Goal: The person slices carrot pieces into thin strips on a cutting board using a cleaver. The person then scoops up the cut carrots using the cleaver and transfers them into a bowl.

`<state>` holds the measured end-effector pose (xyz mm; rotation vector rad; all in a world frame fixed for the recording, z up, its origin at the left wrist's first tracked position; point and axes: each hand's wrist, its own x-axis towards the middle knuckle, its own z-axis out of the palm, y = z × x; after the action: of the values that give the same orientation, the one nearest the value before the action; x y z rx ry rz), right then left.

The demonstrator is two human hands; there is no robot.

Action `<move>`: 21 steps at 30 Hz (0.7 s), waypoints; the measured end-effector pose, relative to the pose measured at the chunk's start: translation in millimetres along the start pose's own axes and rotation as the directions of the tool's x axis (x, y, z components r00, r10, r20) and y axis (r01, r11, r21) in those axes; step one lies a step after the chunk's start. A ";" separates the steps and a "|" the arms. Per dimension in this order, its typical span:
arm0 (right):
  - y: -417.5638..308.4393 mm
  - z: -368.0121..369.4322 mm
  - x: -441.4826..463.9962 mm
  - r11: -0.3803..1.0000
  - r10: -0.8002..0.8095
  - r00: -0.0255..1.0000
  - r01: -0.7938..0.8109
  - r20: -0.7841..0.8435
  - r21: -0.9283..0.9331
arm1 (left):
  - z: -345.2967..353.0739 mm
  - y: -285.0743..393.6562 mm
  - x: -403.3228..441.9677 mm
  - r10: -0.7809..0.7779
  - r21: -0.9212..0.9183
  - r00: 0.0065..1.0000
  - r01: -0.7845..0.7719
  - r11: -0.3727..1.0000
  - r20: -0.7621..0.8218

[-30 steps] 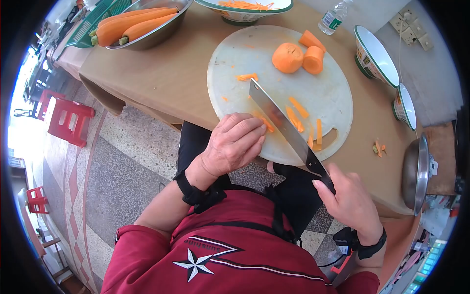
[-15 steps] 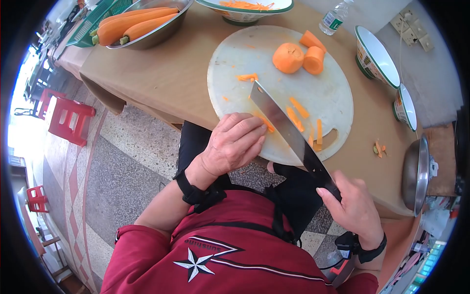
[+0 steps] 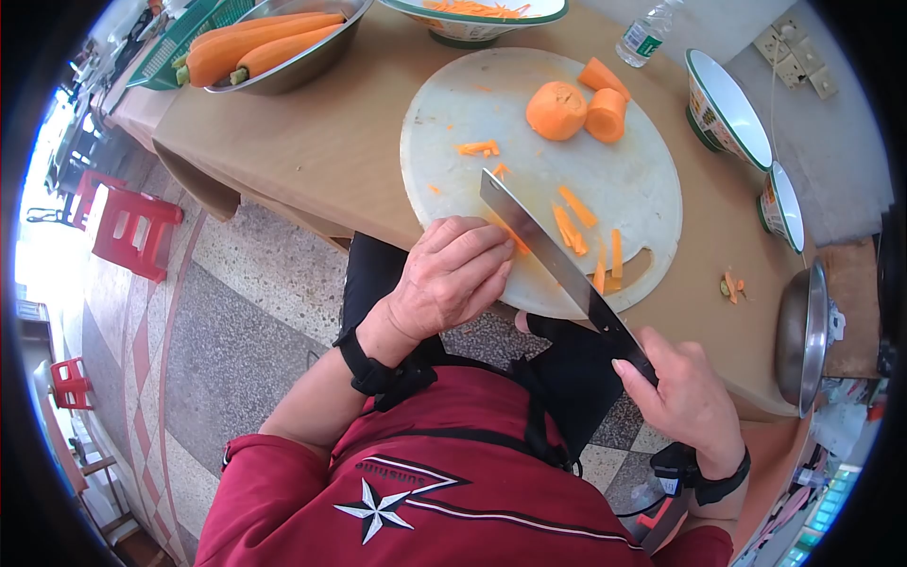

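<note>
Nearest to the body, the right hand is closed around the dark handle of one knife, whose broad, flat metal blade lies slantwise over the near part of the cutting board. The left hand has its bent fingers pressed together, pinching one small carrot piece at the near left part of the board, just beside the blade. The board is one, round, pale and a little stained. At least five thin carrot strips lie in its near right part, and three thick carrot chunks, smooth and rounded, are in its far right part. To the right of the board are one steel basin and, farther, two white bowls with green rims. Beyond the board, on its left, one shiny steel bowl contains what look like three whole carrots. Straight beyond it, one patterned bowl contains many fine carrot shreds, and to the right stands one clear plastic bottle
</note>
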<state>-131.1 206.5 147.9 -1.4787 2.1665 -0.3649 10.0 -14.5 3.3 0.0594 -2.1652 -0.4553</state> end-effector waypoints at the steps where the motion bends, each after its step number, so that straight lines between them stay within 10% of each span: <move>1: -0.9 -0.6 0.5 1.000 0.000 1.000 0.000 0.001 -0.001 | 0.0 -0.1 0.1 0.002 -0.005 1.000 -0.002 1.000 -0.002; 21: -21.6 14.6 66.0 0.996 -0.078 0.995 0.076 -0.054 -0.035 | 1.1 0.5 -0.4 0.014 0.014 1.000 -0.014 1.000 -0.001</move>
<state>-125.6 138.1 129.8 -1.5918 2.1721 -0.4025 9.5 -13.5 2.5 0.0526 -2.1666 -0.4322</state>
